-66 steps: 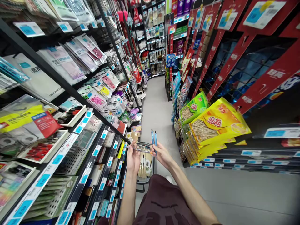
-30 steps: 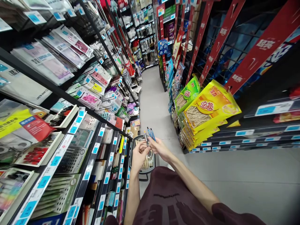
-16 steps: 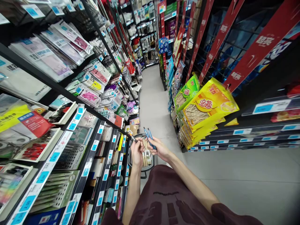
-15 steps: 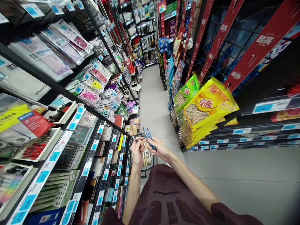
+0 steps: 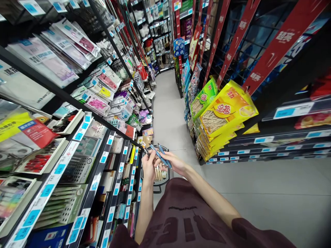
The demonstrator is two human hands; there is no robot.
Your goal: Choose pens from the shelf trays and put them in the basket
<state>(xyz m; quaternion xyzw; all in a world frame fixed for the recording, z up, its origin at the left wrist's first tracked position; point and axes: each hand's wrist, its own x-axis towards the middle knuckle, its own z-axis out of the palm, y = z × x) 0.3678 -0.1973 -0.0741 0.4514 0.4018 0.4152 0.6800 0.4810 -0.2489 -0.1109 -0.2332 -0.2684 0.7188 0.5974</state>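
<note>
My right hand (image 5: pixel 176 163) is closed around slim blue pens (image 5: pixel 160 155), which slant up and to the left, their ends crossing close to my other hand. My left hand (image 5: pixel 149 168) is closed as well, with a thin dark pen (image 5: pixel 146 149) sticking up from its fingertips. The fingers of both hands nearly meet, and I cannot tell whether the left ones touch the blue pens. Beneath the hands is a dark-rimmed shopping basket (image 5: pixel 168 176), partly hidden, with pale wooden stick-like items (image 5: pixel 160 174) inside.
Shelves of stationery with blue-marked price strips (image 5: pixel 60 168) line my left side, close to the left arm. On the right hang yellow snack bags (image 5: pixel 227 110) and green ones (image 5: pixel 205 96) jutting into the aisle. The grey floor (image 5: pixel 168 113) runs ahead between the racks.
The blue pens have tipped further left, and the right hand has brought them closer to the left hand. The view has shifted slightly; the basket stays below.
</note>
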